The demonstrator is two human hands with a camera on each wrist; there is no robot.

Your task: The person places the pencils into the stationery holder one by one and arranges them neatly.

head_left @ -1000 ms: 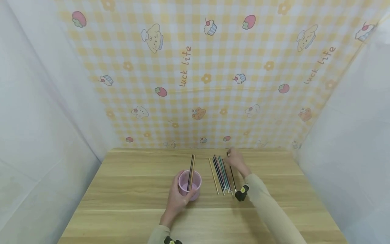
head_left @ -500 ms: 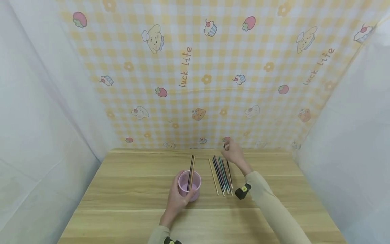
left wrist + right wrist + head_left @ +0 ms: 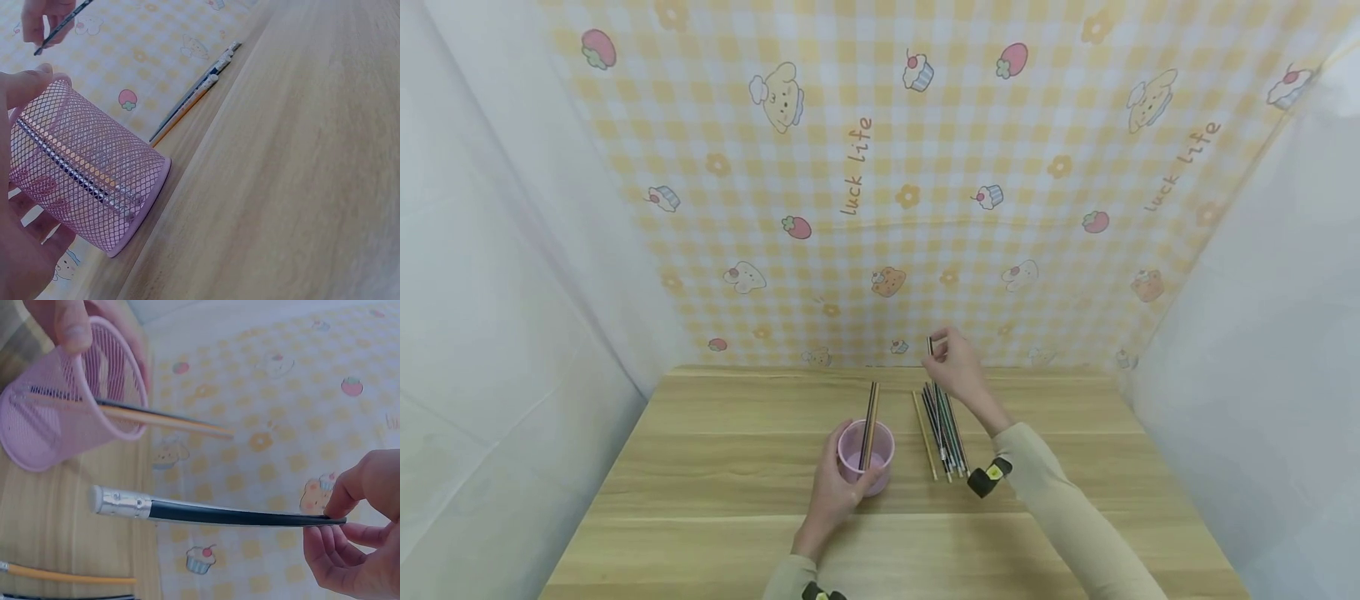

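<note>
My left hand (image 3: 835, 492) grips a pink mesh pen cup (image 3: 87, 165) standing on the table, thumb at its near side. Inside lean a dark pencil and a yellow pencil (image 3: 175, 423), eraser ends down. Above the loose pencils, my right hand (image 3: 958, 367) pinches a dark pencil (image 3: 237, 515) near one end between thumb and fingers. Its white eraser with silver ferrule hangs downward, to the right of the cup and apart from it. My palm hides part of this pencil in the head view.
Several pencils (image 3: 953, 437) lie close together on the wooden table (image 3: 715, 492) right of the cup. A yellow pencil (image 3: 924, 435) lies slightly apart on their left. Behind the table hangs a yellow checked cloth (image 3: 910, 150); white sheets flank both sides.
My right hand has lifted a dark pencil from the right end of the row and carried it left toward the cup. The left hand and the cup have stayed in place.
</note>
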